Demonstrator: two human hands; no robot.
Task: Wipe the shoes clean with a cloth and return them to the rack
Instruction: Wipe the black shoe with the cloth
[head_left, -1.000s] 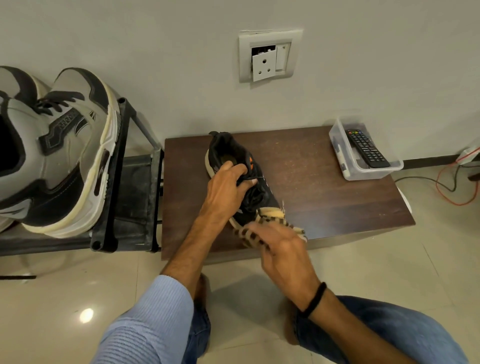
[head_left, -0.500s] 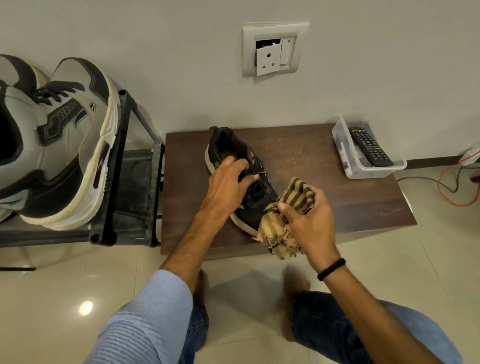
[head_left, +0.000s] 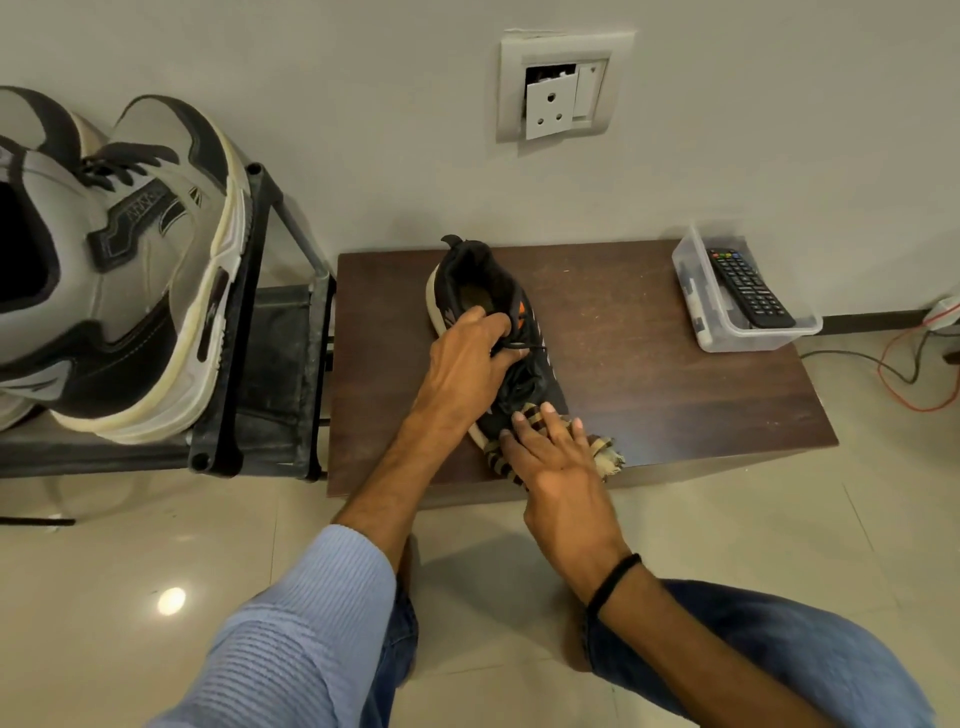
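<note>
— Where is the shoe?

— The black sneaker (head_left: 540, 369) lies on the dark wooden surface (head_left: 675, 395), heel toward the wall and toe toward the near edge. It sits on its sole, angled a little to the right.

— Who has hold of it?

— The left hand (head_left: 467, 364) grips it at the mouth. Its fingers (head_left: 496, 325) curl over the collar beside the orange patch, with the laces caught against them.

— And the other hand?

— The right hand (head_left: 558, 467) lies over the toe with the striped cloth (head_left: 602, 452) under it. Those fingers (head_left: 553, 421) are stretched out nearly straight and slightly spread, pressing the cloth flat against the toe, not bunching it. A frayed pale end of the cloth sticks out to the right, near the front edge of the surface. A black wristband (head_left: 613, 579) circles that wrist.

— What about the rack?

— The shoe rack (head_left: 280, 364) stands just left of the surface, a dark frame. A grey and black high-top sneaker (head_left: 145, 270) rests on its upper shelf, with part of a second one beside it at the picture's edge.

— Anything else on the surface?

— At the far right corner, well apart from the shoe, a clear plastic container (head_left: 696, 312) holds a black remote control (head_left: 748, 291). A wall socket (head_left: 563, 85) sits above, its plate hanging loose.
</note>
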